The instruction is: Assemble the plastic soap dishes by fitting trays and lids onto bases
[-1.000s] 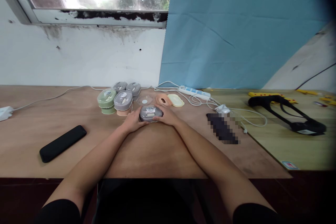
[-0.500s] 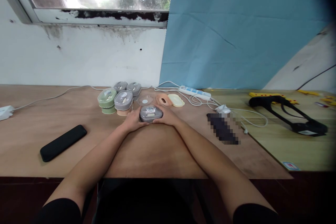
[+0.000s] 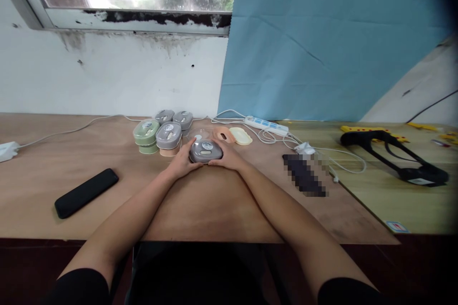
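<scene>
Between my two hands is a grey box with a clear lid and a round label (image 3: 206, 151), like a small soap box. My left hand (image 3: 182, 162) grips its left side, fingers curled round it with the thumb at the near edge. My right hand (image 3: 231, 156) holds the right side in the same way. Just behind it lies a clear lid (image 3: 196, 134), partly hidden by the box and my left fingers. An orange slotted insert (image 3: 223, 135) and a cream scalloped dish (image 3: 241, 136) lie behind my right hand.
Stacked boxes, green (image 3: 146, 134) and grey (image 3: 169, 136), stand left of my hands, more grey ones behind. A black phone-like slab (image 3: 87, 193) lies at left. A power strip (image 3: 266, 125) with white cables is at back right; a black strap frame (image 3: 397, 157) lies far right.
The grey box in my hands has tilted slightly and turned a little, its label shifting right. Both hands keep their hold; the other things stay in place.
</scene>
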`<state>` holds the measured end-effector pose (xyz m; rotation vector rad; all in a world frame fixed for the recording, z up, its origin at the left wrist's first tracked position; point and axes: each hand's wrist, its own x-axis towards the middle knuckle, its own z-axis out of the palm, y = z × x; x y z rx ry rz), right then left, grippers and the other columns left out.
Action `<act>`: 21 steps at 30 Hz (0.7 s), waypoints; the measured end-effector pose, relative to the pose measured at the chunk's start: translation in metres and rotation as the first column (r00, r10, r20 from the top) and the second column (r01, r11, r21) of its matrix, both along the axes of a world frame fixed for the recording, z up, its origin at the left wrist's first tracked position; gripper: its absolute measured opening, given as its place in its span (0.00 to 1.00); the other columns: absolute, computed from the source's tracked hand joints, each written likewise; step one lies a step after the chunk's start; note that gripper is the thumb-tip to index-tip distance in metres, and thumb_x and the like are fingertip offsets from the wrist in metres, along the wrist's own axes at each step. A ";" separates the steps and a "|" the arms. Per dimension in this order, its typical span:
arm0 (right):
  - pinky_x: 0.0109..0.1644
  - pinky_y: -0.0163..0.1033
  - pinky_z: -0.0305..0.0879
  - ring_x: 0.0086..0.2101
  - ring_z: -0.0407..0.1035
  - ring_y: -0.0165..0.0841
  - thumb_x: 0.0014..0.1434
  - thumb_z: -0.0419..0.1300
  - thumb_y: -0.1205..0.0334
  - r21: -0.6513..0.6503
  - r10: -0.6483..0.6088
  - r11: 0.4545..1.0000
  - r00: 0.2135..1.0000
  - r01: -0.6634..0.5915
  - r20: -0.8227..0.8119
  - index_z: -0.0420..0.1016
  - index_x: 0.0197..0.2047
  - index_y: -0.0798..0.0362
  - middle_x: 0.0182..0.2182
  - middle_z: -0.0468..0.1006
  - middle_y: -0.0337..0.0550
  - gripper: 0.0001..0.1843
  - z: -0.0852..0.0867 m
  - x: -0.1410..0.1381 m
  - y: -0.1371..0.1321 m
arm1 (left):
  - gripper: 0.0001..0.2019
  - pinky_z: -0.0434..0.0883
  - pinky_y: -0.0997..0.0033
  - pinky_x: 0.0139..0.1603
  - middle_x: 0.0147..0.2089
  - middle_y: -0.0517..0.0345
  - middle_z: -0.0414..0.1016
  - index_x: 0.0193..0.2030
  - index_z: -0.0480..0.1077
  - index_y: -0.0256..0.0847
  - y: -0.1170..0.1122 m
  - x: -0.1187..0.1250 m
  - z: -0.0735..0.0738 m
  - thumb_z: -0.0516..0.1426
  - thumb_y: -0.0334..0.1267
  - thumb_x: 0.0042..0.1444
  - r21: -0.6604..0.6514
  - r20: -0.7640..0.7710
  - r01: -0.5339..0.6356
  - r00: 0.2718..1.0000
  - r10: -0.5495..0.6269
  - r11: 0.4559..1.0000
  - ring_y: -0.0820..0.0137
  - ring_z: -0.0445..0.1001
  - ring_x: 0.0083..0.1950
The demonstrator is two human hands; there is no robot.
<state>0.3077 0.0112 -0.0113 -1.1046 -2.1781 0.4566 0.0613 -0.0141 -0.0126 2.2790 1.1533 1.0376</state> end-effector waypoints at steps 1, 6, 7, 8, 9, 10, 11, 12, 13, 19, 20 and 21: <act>0.63 0.54 0.56 0.60 0.59 0.49 0.39 0.71 0.41 0.002 -0.003 1.000 1.000 0.003 -0.005 0.56 0.67 0.50 0.62 0.63 0.55 0.56 0.000 0.000 0.000 | 0.49 0.60 0.52 0.65 0.67 0.45 0.56 0.71 0.43 0.45 -0.001 0.001 0.001 0.66 0.45 0.47 0.010 0.007 0.012 1.000 -0.013 1.000 0.54 0.59 0.66; 0.63 0.55 0.56 0.60 0.59 0.50 0.40 0.71 0.41 0.003 -0.010 1.000 1.000 0.010 -0.012 0.56 0.66 0.50 0.62 0.63 0.55 0.55 -0.002 0.001 0.001 | 0.43 0.56 0.51 0.68 0.69 0.48 0.50 0.70 0.49 0.50 -0.003 0.002 0.002 0.64 0.41 0.50 0.015 -0.066 0.051 0.997 -0.050 0.999 0.53 0.54 0.69; 0.63 0.55 0.56 0.60 0.59 0.50 0.40 0.71 0.41 0.003 -0.015 1.000 1.000 0.015 -0.010 0.56 0.66 0.50 0.62 0.63 0.55 0.55 -0.002 0.002 0.001 | 0.42 0.57 0.50 0.68 0.70 0.48 0.49 0.70 0.50 0.51 -0.003 0.001 0.002 0.64 0.40 0.50 0.006 -0.083 0.051 0.995 -0.050 0.999 0.53 0.54 0.69; 0.62 0.55 0.56 0.60 0.59 0.50 0.40 0.71 0.41 0.005 -0.017 1.000 1.000 0.017 -0.008 0.56 0.66 0.50 0.62 0.63 0.55 0.55 -0.002 0.002 0.001 | 0.41 0.58 0.50 0.67 0.70 0.48 0.48 0.69 0.50 0.51 -0.003 0.001 0.001 0.63 0.41 0.50 -0.003 -0.096 0.048 0.994 -0.048 0.999 0.53 0.54 0.69; 0.62 0.55 0.57 0.60 0.59 0.49 0.40 0.71 0.40 0.008 -0.014 1.000 1.000 0.014 -0.004 0.56 0.66 0.50 0.62 0.63 0.55 0.55 -0.002 0.002 0.001 | 0.41 0.59 0.50 0.66 0.70 0.48 0.48 0.69 0.51 0.51 -0.003 0.000 0.000 0.63 0.41 0.50 -0.007 -0.105 0.045 0.993 -0.046 0.999 0.53 0.55 0.69; 0.62 0.54 0.57 0.60 0.59 0.49 0.40 0.71 0.40 0.014 -0.009 1.000 1.000 0.009 -0.001 0.56 0.66 0.50 0.61 0.63 0.55 0.55 -0.003 0.002 0.001 | 0.41 0.60 0.50 0.66 0.70 0.47 0.47 0.69 0.51 0.51 -0.003 0.000 0.000 0.63 0.42 0.50 -0.007 -0.111 0.043 0.993 -0.043 0.999 0.52 0.56 0.69; 0.62 0.54 0.57 0.60 0.59 0.49 0.40 0.70 0.40 0.020 -0.005 1.000 1.000 0.005 0.002 0.56 0.66 0.50 0.61 0.64 0.55 0.55 -0.003 0.002 0.001 | 0.41 0.60 0.50 0.66 0.71 0.47 0.47 0.68 0.51 0.50 -0.003 0.000 -0.001 0.64 0.42 0.50 -0.002 -0.114 0.040 0.993 -0.040 0.999 0.52 0.56 0.69; 0.62 0.54 0.57 0.60 0.59 0.49 0.40 0.70 0.39 0.027 0.000 1.000 1.000 0.000 0.005 0.56 0.66 0.50 0.61 0.64 0.55 0.55 -0.003 0.002 0.001 | 0.40 0.60 0.50 0.66 0.70 0.47 0.48 0.68 0.52 0.50 -0.003 0.000 -0.001 0.64 0.43 0.49 0.006 -0.116 0.036 0.993 -0.035 0.999 0.52 0.56 0.69; 0.62 0.55 0.57 0.60 0.60 0.49 0.40 0.70 0.39 0.034 0.003 0.999 1.000 -0.003 0.006 0.56 0.66 0.50 0.61 0.64 0.55 0.55 -0.003 0.002 0.001 | 0.40 0.60 0.50 0.66 0.70 0.47 0.49 0.68 0.53 0.49 -0.003 0.000 -0.001 0.64 0.44 0.49 0.017 -0.116 0.030 0.993 -0.028 0.999 0.52 0.57 0.68; 0.64 0.56 0.54 0.62 0.57 0.50 0.40 0.71 0.40 0.052 0.020 0.998 1.000 -0.019 -0.010 0.54 0.68 0.49 0.63 0.61 0.54 0.56 -0.001 0.001 0.000 | 0.35 0.69 0.53 0.58 0.66 0.47 0.56 0.65 0.58 0.50 -0.005 0.000 0.005 0.63 0.47 0.50 0.099 -0.143 -0.016 0.989 0.030 0.995 0.54 0.66 0.61; 0.65 0.56 0.53 0.62 0.55 0.50 0.40 0.71 0.40 0.054 0.018 0.998 1.000 -0.017 -0.016 0.52 0.68 0.49 0.64 0.60 0.54 0.58 0.000 0.000 -0.001 | 0.35 0.69 0.54 0.58 0.66 0.47 0.55 0.64 0.58 0.49 -0.006 -0.001 0.007 0.63 0.47 0.50 0.120 -0.151 -0.014 0.988 0.032 0.993 0.55 0.67 0.61; 0.66 0.56 0.51 0.63 0.54 0.50 0.39 0.71 0.40 0.057 0.014 0.998 1.000 -0.012 -0.024 0.49 0.69 0.49 0.65 0.58 0.54 0.60 0.001 0.000 -0.002 | 0.35 0.69 0.54 0.58 0.66 0.47 0.55 0.64 0.58 0.49 -0.007 -0.002 0.009 0.63 0.48 0.50 0.141 -0.156 -0.011 0.987 0.033 0.990 0.55 0.66 0.61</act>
